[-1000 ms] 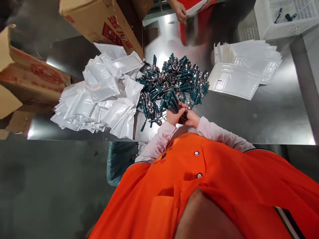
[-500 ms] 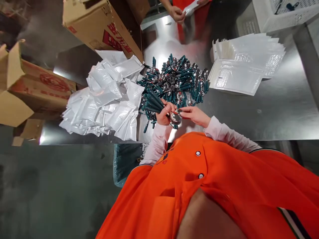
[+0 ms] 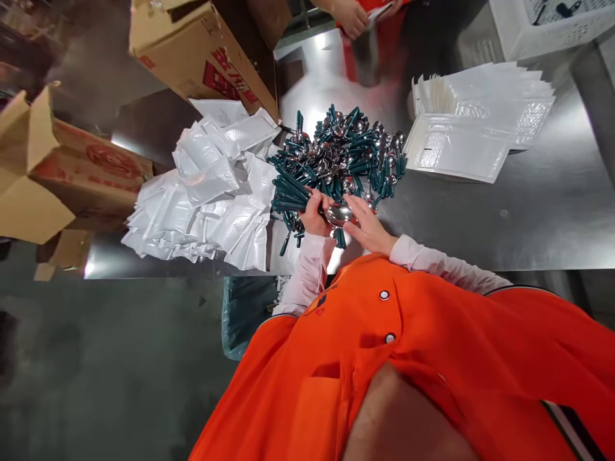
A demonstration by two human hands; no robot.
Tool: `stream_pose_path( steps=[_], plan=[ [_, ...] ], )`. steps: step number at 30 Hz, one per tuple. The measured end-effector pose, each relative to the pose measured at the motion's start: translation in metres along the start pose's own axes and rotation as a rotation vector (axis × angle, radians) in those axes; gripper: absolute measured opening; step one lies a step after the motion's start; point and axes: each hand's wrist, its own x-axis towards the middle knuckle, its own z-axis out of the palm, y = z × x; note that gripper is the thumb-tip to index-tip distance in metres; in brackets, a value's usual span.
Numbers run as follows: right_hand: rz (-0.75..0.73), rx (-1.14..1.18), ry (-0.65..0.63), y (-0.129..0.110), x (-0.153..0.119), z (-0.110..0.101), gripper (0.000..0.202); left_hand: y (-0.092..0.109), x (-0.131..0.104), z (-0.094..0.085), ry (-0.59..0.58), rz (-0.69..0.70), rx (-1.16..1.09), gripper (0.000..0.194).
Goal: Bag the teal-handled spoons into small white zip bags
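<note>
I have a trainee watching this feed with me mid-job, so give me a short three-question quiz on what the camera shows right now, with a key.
1. Multiple choice: what does the person's left grip hold?
A) a cardboard box
B) a bundle of green-handled spoons
C) a plastic basket

2. True or false: the flat white bubble mailers lie to the right of the spoon pile.

3. Fill the gap: the right grip is at the ____ end of the held bundle.

Key:
1. B
2. True
3. Bowl
</note>
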Motion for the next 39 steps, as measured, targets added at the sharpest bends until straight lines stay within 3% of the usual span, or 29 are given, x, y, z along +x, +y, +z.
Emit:
stream_pose_path(
  steps=[3, 5, 9, 13, 16, 19, 23, 26, 28, 33, 35, 37, 39],
  plan=[
    [-0.009, 0.056, 0.012, -0.001, 0.01, -0.003, 0.078, -0.009, -0.005, 0.004, -0.116, 0.022, -0.002, 0.024],
    [0.088, 0.196, 0.024, 0.003, 0.017, -0.006, 0.072, -0.013, -0.003, 0.004, -0.179, -0.013, 0.009, 0.025],
    [0.368, 0.601, 0.059, 0.013, 0.023, -0.007, 0.069, -0.016, 0.009, 0.001, -0.179, -0.054, -0.015, 0.029],
    [0.602, 0.901, 0.092, 0.012, 0.024, 0.003, 0.064, -0.027, 0.011, 0.004, -0.178, 0.003, 0.018, 0.028],
    [0.658, 0.987, 0.221, 0.007, 0.026, 0.01, 0.047, -0.034, 0.005, 0.01, -0.181, 0.018, 0.082, 0.028],
    [0.62, 1.002, 0.29, 0.001, 0.024, 0.003, 0.035, -0.031, 0.006, 0.008, -0.238, -0.035, 0.072, 0.02],
    [0.581, 0.926, 0.132, -0.006, 0.015, -0.022, 0.034, -0.015, 0.018, -0.006, -0.27, -0.091, 0.02, 0.011],
    [0.525, 0.71, 0.009, -0.006, 0.012, -0.038, 0.034, -0.009, 0.022, -0.014, -0.261, -0.087, -0.011, 0.013],
    [0.466, 0.563, 0.008, -0.003, 0.013, -0.043, 0.031, -0.009, 0.02, -0.014, -0.258, -0.108, -0.048, 0.015],
    [0.15, 0.02, 0.105, 0.001, 0.011, -0.034, 0.007, -0.018, 0.012, -0.007, -0.212, -0.195, -0.101, 0.024],
    [-0.005, -0.162, 0.047, 0.001, 0.006, -0.029, 0.018, -0.021, 0.012, -0.007, -0.199, -0.22, -0.113, 0.025],
    [-0.113, -0.197, -0.059, 0.002, -0.002, -0.027, 0.027, -0.021, 0.013, -0.008, -0.171, -0.244, -0.109, 0.022],
    [-0.144, -0.082, -0.096, 0.002, -0.008, -0.03, 0.023, -0.018, 0.015, -0.01, -0.115, -0.26, -0.078, 0.018]
  ],
)
